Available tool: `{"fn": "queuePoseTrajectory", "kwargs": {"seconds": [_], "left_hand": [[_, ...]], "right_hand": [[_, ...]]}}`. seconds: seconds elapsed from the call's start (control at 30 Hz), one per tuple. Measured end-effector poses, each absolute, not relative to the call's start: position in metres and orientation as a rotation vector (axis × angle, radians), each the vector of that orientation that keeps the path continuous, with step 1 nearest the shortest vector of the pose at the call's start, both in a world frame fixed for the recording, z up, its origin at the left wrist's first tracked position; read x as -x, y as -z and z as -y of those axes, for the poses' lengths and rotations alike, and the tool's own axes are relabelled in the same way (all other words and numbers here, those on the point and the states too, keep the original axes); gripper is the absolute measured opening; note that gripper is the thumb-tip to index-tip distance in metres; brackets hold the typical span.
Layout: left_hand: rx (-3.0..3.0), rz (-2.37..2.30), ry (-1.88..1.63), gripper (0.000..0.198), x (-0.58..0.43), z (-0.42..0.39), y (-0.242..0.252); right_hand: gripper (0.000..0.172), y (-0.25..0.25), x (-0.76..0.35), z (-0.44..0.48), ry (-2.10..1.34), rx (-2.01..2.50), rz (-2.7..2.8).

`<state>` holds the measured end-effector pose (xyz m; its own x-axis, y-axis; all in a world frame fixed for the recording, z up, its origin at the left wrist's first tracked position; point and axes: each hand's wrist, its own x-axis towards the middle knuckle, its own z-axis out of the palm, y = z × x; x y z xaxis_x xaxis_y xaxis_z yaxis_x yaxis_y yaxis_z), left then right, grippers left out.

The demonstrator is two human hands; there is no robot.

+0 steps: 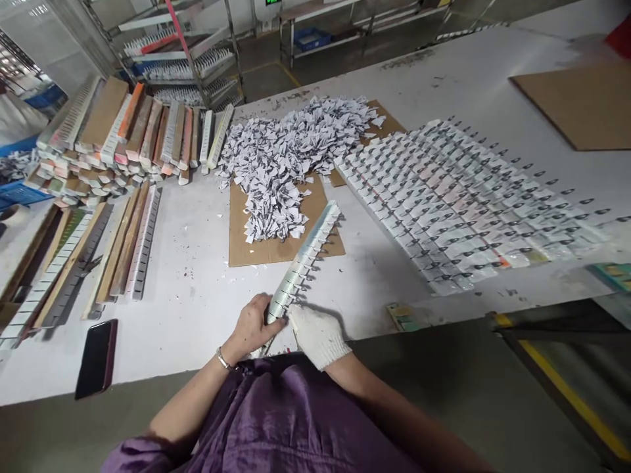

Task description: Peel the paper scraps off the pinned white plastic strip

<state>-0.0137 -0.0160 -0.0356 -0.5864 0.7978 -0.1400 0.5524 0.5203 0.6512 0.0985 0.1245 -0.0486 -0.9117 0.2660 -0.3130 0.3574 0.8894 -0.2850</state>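
My left hand [254, 326], bare with a bracelet at the wrist, is wrapped round the near end of a long white slotted bar [302, 266]. The bar points away from me, tilted to the right, with a row of small dark pointed pieces along its right edge. My right hand [318, 334], in a white knitted glove, has its fingers closed against that same edge near the bottom. What sits between those fingertips is hidden. Beyond the bar, a heap of small white-grey paper-like pieces [276, 164] lies on a cardboard sheet [239, 246].
Filled bars [444, 197] with dark tips lie side by side at the right. Stacked bars [138, 131] stand at the back left, with more loose bars [133, 249] nearer. A phone [96, 358] rests by the table's front edge. Another cardboard sheet [582, 105] lies far right.
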Motion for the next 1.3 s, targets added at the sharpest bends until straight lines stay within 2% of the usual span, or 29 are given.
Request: {"fn": "queuePoseTrajectory", "kwargs": {"seconds": [0.33,1.0,1.13,1.2,1.3], "left_hand": [[-1.132,-2.395,-0.857,0.037,0.006,0.016,0.048],[-1.194,-2.457,-0.772,0.045,-0.002,0.017,0.057],[-1.148,-2.401,-0.856,0.051,0.016,0.000,0.048],[-1.080,-2.424,-0.955,0.044,0.041,-0.014,0.046],[-0.893,-2.734,-0.973,0.022,0.094,-0.035,0.051]], "right_hand": [[0.025,0.043,-0.094,-0.128,0.297,-0.328,-2.792],[0.025,0.059,-0.090,-0.129,0.494,-0.352,-2.758],[0.025,0.056,-0.081,-0.148,0.664,-0.507,-2.729],[0.030,0.055,-0.078,-0.159,0.798,-0.680,-2.722],[0.033,0.060,-0.078,-0.166,0.950,-0.814,-2.719]]}}
